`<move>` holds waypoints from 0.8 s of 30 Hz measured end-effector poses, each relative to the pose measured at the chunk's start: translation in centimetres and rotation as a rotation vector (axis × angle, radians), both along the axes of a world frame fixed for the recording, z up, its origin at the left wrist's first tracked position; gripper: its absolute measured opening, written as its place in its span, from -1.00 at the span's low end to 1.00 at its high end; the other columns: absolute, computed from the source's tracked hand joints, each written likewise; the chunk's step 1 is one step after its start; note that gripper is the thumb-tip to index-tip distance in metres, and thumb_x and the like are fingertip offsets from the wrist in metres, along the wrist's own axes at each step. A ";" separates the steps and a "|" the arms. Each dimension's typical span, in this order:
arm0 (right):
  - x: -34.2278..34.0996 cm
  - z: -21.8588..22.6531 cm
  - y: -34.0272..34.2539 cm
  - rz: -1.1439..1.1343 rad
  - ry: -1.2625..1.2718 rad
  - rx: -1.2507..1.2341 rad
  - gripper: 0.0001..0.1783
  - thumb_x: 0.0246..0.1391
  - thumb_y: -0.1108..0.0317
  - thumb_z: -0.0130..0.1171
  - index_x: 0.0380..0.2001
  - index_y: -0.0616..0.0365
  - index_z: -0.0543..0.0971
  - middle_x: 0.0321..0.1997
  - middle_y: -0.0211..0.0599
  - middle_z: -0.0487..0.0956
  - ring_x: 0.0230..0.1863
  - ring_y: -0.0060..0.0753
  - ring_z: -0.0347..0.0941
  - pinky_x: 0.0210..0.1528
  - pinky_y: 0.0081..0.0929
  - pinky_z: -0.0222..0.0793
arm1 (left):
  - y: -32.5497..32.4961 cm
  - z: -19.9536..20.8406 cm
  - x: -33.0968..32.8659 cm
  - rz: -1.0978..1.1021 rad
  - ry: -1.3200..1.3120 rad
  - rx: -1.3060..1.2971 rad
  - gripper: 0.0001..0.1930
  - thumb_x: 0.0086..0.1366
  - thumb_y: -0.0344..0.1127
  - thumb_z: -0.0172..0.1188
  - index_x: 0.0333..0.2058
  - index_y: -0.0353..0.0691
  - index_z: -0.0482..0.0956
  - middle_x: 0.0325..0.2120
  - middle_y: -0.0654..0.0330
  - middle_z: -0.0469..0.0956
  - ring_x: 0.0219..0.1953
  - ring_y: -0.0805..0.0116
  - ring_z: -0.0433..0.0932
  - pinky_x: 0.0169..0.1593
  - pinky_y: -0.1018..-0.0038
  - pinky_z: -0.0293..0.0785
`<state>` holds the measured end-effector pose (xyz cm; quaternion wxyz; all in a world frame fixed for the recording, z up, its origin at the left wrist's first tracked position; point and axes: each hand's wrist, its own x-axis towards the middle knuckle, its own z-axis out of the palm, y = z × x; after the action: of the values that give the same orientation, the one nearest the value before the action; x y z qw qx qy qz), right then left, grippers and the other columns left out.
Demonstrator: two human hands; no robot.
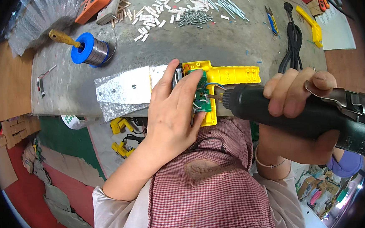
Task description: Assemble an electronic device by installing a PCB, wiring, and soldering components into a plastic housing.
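My right hand (290,93) is wrapped round a black electric screwdriver (250,103) that lies nearly level. Its bit points left and meets a green circuit board (206,106). The board sits in a yellow plastic housing (235,75) with a handle-like arm to the right. My left hand (170,113) grips the housing, its fingers over the board's left side and its thumb at the near edge. A blue wire (215,85) rises from the board. Whether a screw sits under the bit is too small to tell. Left of my hand lies a white sheet (130,85) on bubble wrap.
A blue solder spool (83,49) with a wooden-handled tool in it stands at the left. Farther back are an orange meter (95,4), small white pieces (148,18), screws (194,18) and metal rods (226,6). A black cable (293,47), tweezers (271,21) and a yellow shell (311,25) lie far right.
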<state>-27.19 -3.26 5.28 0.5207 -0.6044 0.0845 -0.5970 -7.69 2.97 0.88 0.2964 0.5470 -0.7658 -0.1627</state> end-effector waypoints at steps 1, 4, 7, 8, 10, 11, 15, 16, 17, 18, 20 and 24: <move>0.2 0.0 0.1 0.005 0.002 0.000 -0.26 0.06 -0.21 0.04 0.07 0.22 0.37 -0.42 -0.41 0.37 -0.45 -0.51 0.28 -0.25 -0.44 0.26 | 0.0 0.1 0.0 -0.004 -0.005 0.020 -0.16 -0.11 -0.50 0.35 0.23 -0.32 0.22 0.03 -0.07 0.44 0.25 -0.28 0.20 0.20 0.00 0.19; 0.9 -0.1 0.3 -0.032 0.003 0.010 -0.26 0.06 -0.21 0.03 0.07 0.22 0.36 -0.43 -0.41 0.37 -0.45 -0.49 0.31 -0.26 -0.43 0.28 | 0.0 0.6 -0.1 -0.005 -0.024 0.049 -0.14 -0.08 -0.49 0.33 0.26 -0.28 0.19 0.01 -0.02 0.46 0.24 -0.27 0.20 0.20 0.00 0.18; 1.3 -0.3 0.6 -0.037 0.018 0.029 -0.27 0.07 -0.21 0.01 0.05 0.23 0.36 -0.44 -0.40 0.38 -0.45 -0.48 0.33 -0.26 -0.43 0.29 | -0.1 0.6 -0.1 -0.009 -0.037 0.056 -0.12 -0.06 -0.48 0.31 0.29 -0.26 0.16 -0.01 0.00 0.47 0.22 -0.26 0.22 0.20 0.00 0.17; 1.7 -0.3 0.8 -0.077 0.014 0.068 -0.27 0.07 -0.21 0.01 0.04 0.24 0.35 -0.45 -0.40 0.38 -0.46 -0.47 0.34 -0.27 -0.42 0.30 | -0.2 0.5 -0.1 -0.012 -0.040 0.051 -0.12 -0.06 -0.48 0.30 0.30 -0.25 0.15 -0.03 0.01 0.48 0.22 -0.25 0.22 0.20 0.01 0.17; 1.9 -0.4 1.0 -0.114 0.009 0.105 -0.27 0.07 -0.21 0.00 0.03 0.24 0.35 -0.45 -0.39 0.39 -0.47 -0.46 0.34 -0.27 -0.40 0.30 | -0.1 0.5 -0.1 -0.007 -0.033 0.051 -0.11 -0.06 -0.48 0.30 0.31 -0.24 0.15 -0.03 0.01 0.48 0.22 -0.24 0.23 0.20 0.01 0.16; 1.9 -0.4 0.9 -0.121 0.030 0.077 -0.27 0.07 -0.21 0.00 0.03 0.25 0.35 -0.46 -0.38 0.39 -0.48 -0.46 0.35 -0.28 -0.40 0.31 | 0.0 0.4 -0.2 -0.004 -0.027 0.051 -0.11 -0.07 -0.48 0.30 0.31 -0.24 0.14 -0.04 0.01 0.49 0.21 -0.24 0.23 0.20 0.01 0.16; 2.5 0.0 1.6 -0.176 0.048 0.168 -0.26 0.08 -0.23 0.01 0.03 0.26 0.34 -0.47 -0.37 0.40 -0.47 -0.43 0.36 -0.28 -0.37 0.32 | -0.2 0.4 -0.2 -0.006 -0.016 0.041 -0.11 -0.07 -0.48 0.30 0.31 -0.24 0.15 -0.05 0.01 0.49 0.20 -0.24 0.24 0.19 0.01 0.15; 2.7 0.2 1.7 -0.175 0.051 0.168 -0.26 0.08 -0.23 0.01 0.03 0.26 0.34 -0.47 -0.37 0.40 -0.47 -0.43 0.36 -0.28 -0.37 0.32 | -0.2 0.5 -0.4 0.009 0.004 0.052 -0.09 -0.10 -0.49 0.34 0.30 -0.22 0.17 -0.05 0.04 0.52 0.23 -0.20 0.23 0.23 0.03 0.11; 2.8 0.3 1.8 -0.211 0.094 0.191 -0.25 0.08 -0.23 0.01 0.03 0.26 0.33 -0.47 -0.36 0.40 -0.47 -0.42 0.36 -0.28 -0.37 0.32 | -0.3 0.5 -0.4 0.025 0.025 0.063 -0.06 -0.14 -0.51 0.39 0.30 -0.19 0.19 -0.05 0.08 0.56 0.25 -0.17 0.21 0.27 0.05 0.07; 2.9 0.5 1.9 -0.249 0.138 0.214 -0.25 0.08 -0.23 0.01 0.03 0.26 0.32 -0.46 -0.36 0.40 -0.46 -0.42 0.37 -0.27 -0.37 0.32 | -0.3 0.4 -0.4 0.024 0.029 0.063 -0.06 -0.14 -0.51 0.39 0.30 -0.19 0.19 -0.05 0.08 0.56 0.25 -0.17 0.21 0.27 0.05 0.07; 3.0 0.8 1.7 -0.248 0.193 0.194 -0.25 0.09 -0.23 0.03 0.03 0.26 0.32 -0.46 -0.36 0.40 -0.46 -0.41 0.37 -0.27 -0.37 0.32 | -0.4 0.4 -0.3 -0.003 -0.010 0.019 -0.11 -0.07 -0.49 0.28 0.30 -0.28 0.14 -0.09 0.02 0.50 0.19 -0.22 0.25 0.18 0.02 0.15; 3.0 1.6 1.0 -0.150 0.323 0.160 -0.28 0.09 -0.22 0.07 0.00 0.24 0.31 -0.45 -0.36 0.40 -0.46 -0.41 0.38 -0.26 -0.38 0.34 | -0.5 0.2 -0.3 0.014 0.020 0.006 -0.11 -0.08 -0.49 0.28 0.30 -0.30 0.14 -0.11 0.03 0.50 0.19 -0.22 0.26 0.18 0.02 0.15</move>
<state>-24.16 -2.24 6.84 0.5008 -0.6412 0.2588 -0.5207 -7.96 2.43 1.11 0.3036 0.5516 -0.7584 -0.1686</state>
